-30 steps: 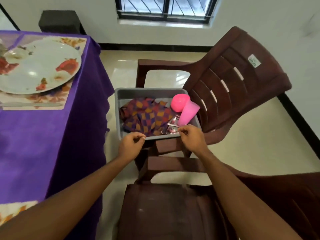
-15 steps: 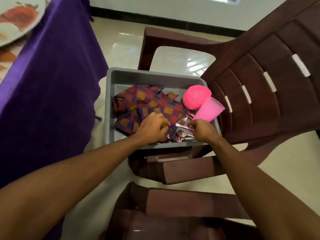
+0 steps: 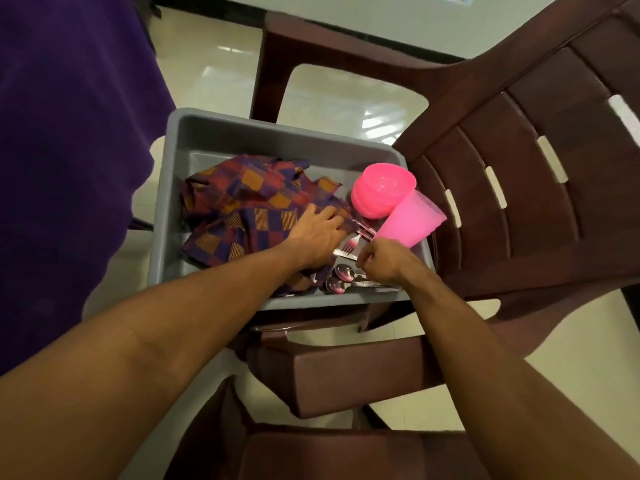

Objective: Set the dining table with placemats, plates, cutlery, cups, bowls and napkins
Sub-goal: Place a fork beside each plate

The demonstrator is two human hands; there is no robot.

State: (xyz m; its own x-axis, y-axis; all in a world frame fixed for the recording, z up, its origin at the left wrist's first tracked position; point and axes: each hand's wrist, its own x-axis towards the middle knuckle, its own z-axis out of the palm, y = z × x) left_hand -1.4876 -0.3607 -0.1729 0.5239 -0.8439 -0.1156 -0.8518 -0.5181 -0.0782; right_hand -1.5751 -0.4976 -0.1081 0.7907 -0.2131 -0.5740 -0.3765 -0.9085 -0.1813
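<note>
Left hand point(image 3: 317, 233) is noted flat on the checked napkin point(image 3: 249, 216), fingers spread and pressing the cloth, nothing gripped. Right hand point(image 3: 381, 259) is noted with fingers curled down over the cutlery point(image 3: 334, 285); whether a piece is pinched cannot be told, the fingertips being hidden. Both hands are placed inside the grey tub point(image 3: 221, 140), which is seated on the brown chair point(image 3: 519, 202) beside the purple tablecloth point(image 3: 69, 133).

The cutlery is found in the tub's near right corner: a fork point(image 3: 344, 250) between the two hands, spoons point(image 3: 341, 273) just below it by the near wall. The fork's long axis is laid on a slant, tines toward the near left, handle toward the tilted pink cup point(image 3: 410, 220) just beside the pink bowl point(image 3: 382, 190).

The right hand is judged the nearer, at or all but at the fork. A pinch across the handle is favoured, with the napkin edge kept back by the left.
</note>
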